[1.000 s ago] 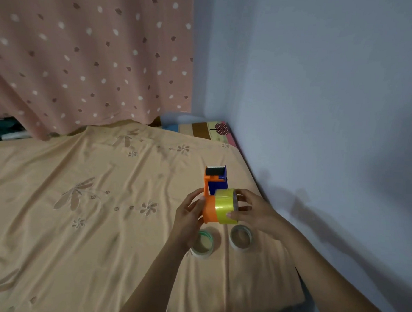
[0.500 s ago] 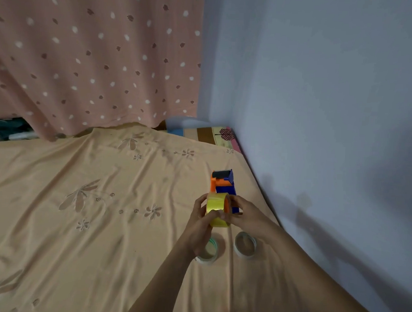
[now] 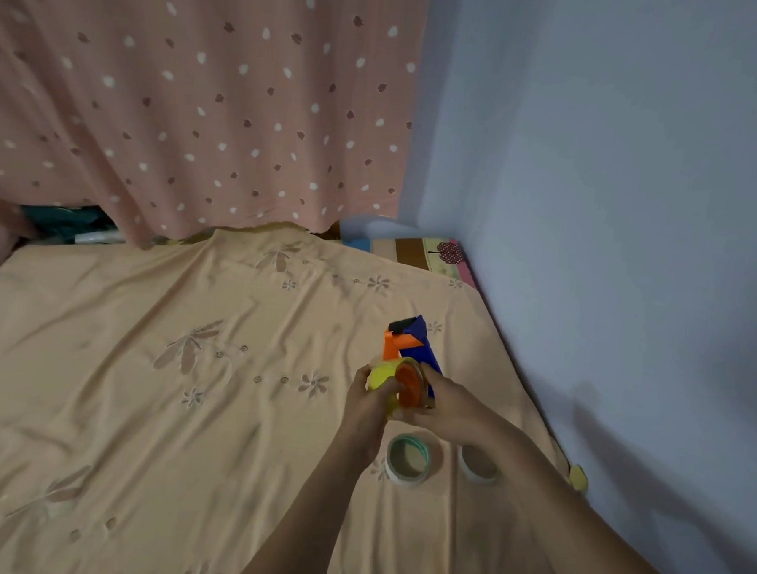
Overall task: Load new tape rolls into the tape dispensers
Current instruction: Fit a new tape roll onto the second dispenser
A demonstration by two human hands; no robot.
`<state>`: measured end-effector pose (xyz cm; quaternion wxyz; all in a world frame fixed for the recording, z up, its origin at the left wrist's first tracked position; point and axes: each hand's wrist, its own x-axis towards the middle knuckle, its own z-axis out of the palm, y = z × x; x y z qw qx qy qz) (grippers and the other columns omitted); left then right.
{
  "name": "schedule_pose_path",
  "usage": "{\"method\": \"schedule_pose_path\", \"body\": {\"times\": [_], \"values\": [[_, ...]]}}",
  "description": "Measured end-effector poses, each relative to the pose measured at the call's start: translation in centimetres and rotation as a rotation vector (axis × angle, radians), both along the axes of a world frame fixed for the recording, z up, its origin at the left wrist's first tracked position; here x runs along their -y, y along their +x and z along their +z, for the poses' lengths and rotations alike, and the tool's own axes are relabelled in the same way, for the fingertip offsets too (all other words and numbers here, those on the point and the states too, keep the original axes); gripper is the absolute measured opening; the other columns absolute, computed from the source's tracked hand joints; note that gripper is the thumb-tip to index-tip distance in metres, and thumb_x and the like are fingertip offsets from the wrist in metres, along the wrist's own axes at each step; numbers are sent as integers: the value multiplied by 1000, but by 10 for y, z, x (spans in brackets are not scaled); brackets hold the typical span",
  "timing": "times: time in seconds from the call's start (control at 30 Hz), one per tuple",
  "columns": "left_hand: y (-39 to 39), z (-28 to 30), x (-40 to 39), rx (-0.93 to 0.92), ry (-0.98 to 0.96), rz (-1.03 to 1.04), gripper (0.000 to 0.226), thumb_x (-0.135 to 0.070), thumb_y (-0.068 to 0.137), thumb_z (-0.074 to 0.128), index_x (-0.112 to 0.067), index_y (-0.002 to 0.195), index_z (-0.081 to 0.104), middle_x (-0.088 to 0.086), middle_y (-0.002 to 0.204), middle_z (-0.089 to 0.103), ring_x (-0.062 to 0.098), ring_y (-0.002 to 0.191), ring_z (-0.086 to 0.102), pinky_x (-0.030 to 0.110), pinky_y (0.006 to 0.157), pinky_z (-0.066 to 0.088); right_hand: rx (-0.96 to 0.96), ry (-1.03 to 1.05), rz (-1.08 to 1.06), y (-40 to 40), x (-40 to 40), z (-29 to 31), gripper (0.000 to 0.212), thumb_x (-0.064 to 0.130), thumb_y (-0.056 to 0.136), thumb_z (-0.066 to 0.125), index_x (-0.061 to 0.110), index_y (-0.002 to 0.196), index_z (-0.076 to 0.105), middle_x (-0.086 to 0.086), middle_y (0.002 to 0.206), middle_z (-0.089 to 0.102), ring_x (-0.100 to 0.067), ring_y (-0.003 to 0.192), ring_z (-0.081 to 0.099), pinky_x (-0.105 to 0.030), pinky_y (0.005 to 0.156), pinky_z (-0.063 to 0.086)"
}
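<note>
A dispenser (image 3: 408,354), orange and blue, is being held above a bed (image 3: 144,362) as a person is working a yellow roll (image 3: 380,381) onto its orange hub (image 3: 410,387). The left hand (image 3: 373,403) is curling round the roll from the left, while the right hand (image 3: 447,402) is gripping the dispenser's body from the right, fingers wrapped over the hub end. The roll is sitting against the hub, partly over it by the look of things, though the fingers are hiding how far it is seated.

Two more rolls are lying flat on the sheet just below the hands: a green-edged roll (image 3: 409,459) and, beside it to the right, a pale roll (image 3: 479,465) partly hidden by the right forearm. A spotted pink curtain (image 3: 193,101) is hanging behind the bed, and a blue-grey wall (image 3: 613,211) is running along its right side.

The likely trouble from here is the roll going on crooked and jamming, since both hands are covering the hub and the light is dim. A loose grip could also be letting the dispenser twist, or the roll could be slipping off and dropping toward the gap by the wall. Which way the tape is unwinding cannot be told; loaded backwards, it would be feeding sticky side wrong.
</note>
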<state>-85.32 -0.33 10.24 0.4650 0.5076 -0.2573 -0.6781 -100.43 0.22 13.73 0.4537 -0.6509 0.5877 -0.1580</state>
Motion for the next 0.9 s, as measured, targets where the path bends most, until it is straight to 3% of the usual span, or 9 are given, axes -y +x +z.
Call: {"method": "schedule_pose_path", "body": {"times": [0.13, 0.23, 0.33, 0.4, 0.53, 0.6, 0.7, 0.8, 0.9], "values": [[23, -5, -13, -58, 30, 110, 14, -9, 94, 60, -7, 104, 68, 17, 107, 70, 31, 103, 67, 49, 89, 54, -29, -211, -91, 8, -3, 1, 35, 50, 87, 67, 35, 118, 62, 22, 99, 66, 1, 87, 64, -20, 77, 52], [36, -1, -24, -35, 38, 178, 12, -8, 87, 63, -7, 98, 67, 22, 112, 67, 37, 114, 66, 55, 96, 53, -5, -379, -278, 12, -1, -4, 29, 38, 89, 69, 30, 113, 56, 12, 106, 57, -6, 87, 56, -22, 74, 46], [46, 7, -42, -45, 52, 230, 37, -12, 81, 63, 3, 114, 64, 28, 128, 64, 41, 122, 64, 55, 99, 53, 123, -98, -293, 28, -2, -5, 68, 46, 84, 74, 26, 139, 38, 6, 123, 41, -14, 109, 52, -28, 85, 49], [53, 11, -55, -68, 55, 250, 49, -16, 78, 61, 9, 120, 61, 31, 134, 60, 43, 125, 61, 55, 100, 53, 232, 132, -245, 44, -8, -7, 78, 50, 84, 72, 23, 145, 33, 3, 123, 51, -16, 106, 59, -28, 81, 51], [69, 10, -83, -49, 57, 297, 60, -20, 69, 65, 13, 119, 61, 35, 123, 64, 43, 111, 66, 57, 98, 53, 458, 339, -190, 78, -28, -23, 38, 35, 89, 71, 17, 121, 61, -4, 108, 74, -15, 94, 72, -24, 69, 60], [76, 8, -98, -48, 46, 320, 46, -17, 68, 65, 8, 106, 64, 31, 113, 65, 40, 104, 66, 59, 98, 53, 470, 346, -180, 95, -42, -29, 18, 20, 91, 67, 20, 109, 67, -3, 97, 76, -15, 88, 73, -22, 61, 59], [88, 6, -121, -44, 55, 355, 34, -15, 72, 66, 2, 102, 65, 35, 115, 64, 42, 111, 65, 66, 102, 47, 445, 345, -197, 114, -62, -31, 20, 6, 91, 56, 22, 94, 67, -6, 92, 74, -18, 85, 72, -23, 55, 59], [101, 7, -140, 19, 39, 380, 46, -20, 74, 76, 2, 113, 68, 30, 124, 67, 34, 104, 71, 56, 95, 55, 435, 347, -149, 129, -74, -35, 20, 5, 90, 55, 19, 94, 69, -11, 94, 74, -24, 89, 72, -30, 62, 63], [116, 4, -156, 57, 38, 404, 38, -18, 84, 75, -1, 117, 68, 24, 123, 70, 29, 99, 71, 47, 87, 59, 405, 331, -132, 148, -82, -40, 18, 7, 90, 56, 15, 98, 69, -10, 93, 74, -24, 89, 72, -28, 61, 62]]}}
